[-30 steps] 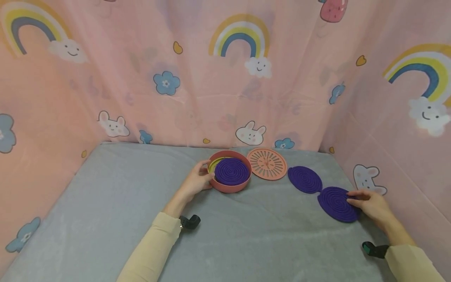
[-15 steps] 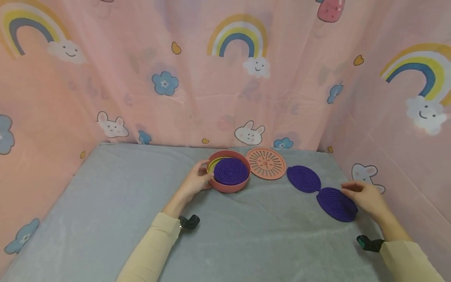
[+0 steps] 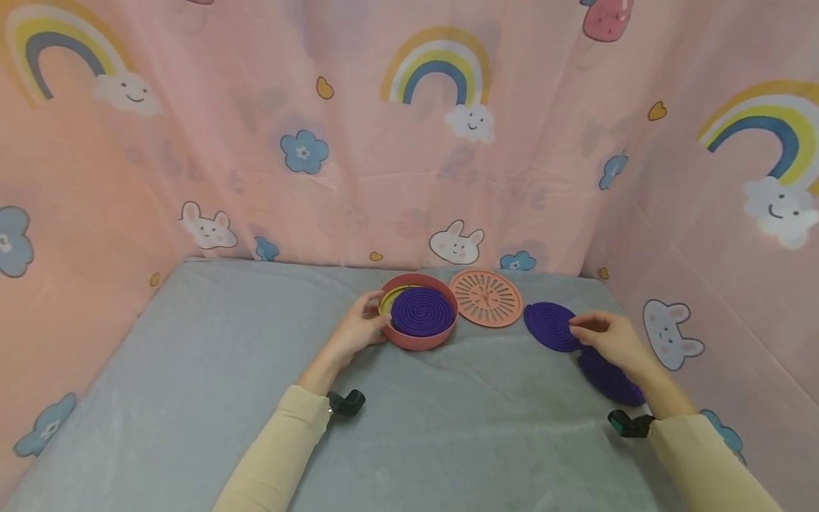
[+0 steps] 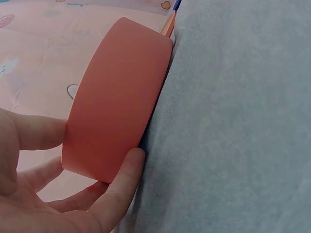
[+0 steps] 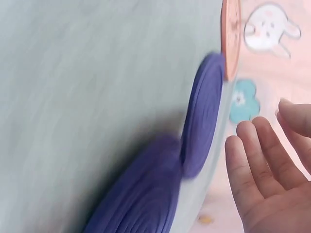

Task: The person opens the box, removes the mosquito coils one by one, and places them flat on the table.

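My left hand (image 3: 354, 329) grips the side of a round red mosquito coil box (image 3: 419, 343), with its thumb at the rim. In the left wrist view, the fingers and thumb (image 4: 41, 132) bear on the box's smooth outer wall (image 4: 119, 97). A purple mosquito coil (image 3: 421, 311) lies inside, partly covering a yellow piece (image 3: 390, 297). My right hand (image 3: 617, 348) holds nothing and hovers over two more purple coils. Its fingertips are near the farther coil (image 3: 547, 326), and it partly hides the nearer coil (image 3: 604, 380). The right wrist view shows the fingers (image 5: 257, 165) apart from both coils.
A slotted orange-pink lid (image 3: 486, 299) lies flat just right of the box. Grey cloth (image 3: 448, 434) covers the table. Pink printed curtains (image 3: 358, 199) stand behind and at both sides. Each wrist wears a small black camera (image 3: 348, 403).
My right hand has let go of the nearer purple coil and moved left and away from me, toward the farther one. My left hand stays on the box.
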{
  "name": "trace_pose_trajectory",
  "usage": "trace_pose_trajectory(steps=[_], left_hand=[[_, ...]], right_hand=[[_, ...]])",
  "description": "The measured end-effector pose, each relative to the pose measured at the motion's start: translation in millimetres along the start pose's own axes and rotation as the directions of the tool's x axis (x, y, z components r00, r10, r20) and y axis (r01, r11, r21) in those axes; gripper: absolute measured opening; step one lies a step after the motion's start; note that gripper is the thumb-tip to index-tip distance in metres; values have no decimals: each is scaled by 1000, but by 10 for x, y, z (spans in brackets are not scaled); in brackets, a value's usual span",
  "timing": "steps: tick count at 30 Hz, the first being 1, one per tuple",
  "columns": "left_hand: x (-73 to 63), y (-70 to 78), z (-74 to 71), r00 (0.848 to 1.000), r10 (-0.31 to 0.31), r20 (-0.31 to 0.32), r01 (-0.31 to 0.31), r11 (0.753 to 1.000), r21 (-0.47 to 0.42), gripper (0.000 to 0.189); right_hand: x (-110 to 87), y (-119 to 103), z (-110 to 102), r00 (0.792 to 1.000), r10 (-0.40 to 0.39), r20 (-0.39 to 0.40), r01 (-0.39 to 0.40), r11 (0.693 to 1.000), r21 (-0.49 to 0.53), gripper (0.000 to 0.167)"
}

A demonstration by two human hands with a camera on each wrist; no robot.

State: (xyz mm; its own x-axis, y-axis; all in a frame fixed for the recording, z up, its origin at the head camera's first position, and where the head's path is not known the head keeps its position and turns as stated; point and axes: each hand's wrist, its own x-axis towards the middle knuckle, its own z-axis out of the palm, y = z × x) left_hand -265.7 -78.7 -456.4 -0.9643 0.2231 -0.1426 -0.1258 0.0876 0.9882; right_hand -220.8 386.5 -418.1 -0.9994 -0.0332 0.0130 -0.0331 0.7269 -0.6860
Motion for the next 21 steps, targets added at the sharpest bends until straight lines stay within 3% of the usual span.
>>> trace_pose_trajectory(steps=[7, 18, 21], left_hand=[[11, -8, -3, 1000, -2, -3, 2, 1000, -4, 57], [11, -18, -8, 1000, 6, -3, -6, 1000, 7, 57], [15, -19, -11, 1000, 6, -3, -6, 1000, 3, 57]], right_hand=[[143, -302, 238, 999, -14, 48, 11, 998, 65, 40], [408, -728, 606, 992, -81, 93, 81, 997, 7, 35], [455, -850, 672, 989, -94, 116, 89, 995, 52, 34]])
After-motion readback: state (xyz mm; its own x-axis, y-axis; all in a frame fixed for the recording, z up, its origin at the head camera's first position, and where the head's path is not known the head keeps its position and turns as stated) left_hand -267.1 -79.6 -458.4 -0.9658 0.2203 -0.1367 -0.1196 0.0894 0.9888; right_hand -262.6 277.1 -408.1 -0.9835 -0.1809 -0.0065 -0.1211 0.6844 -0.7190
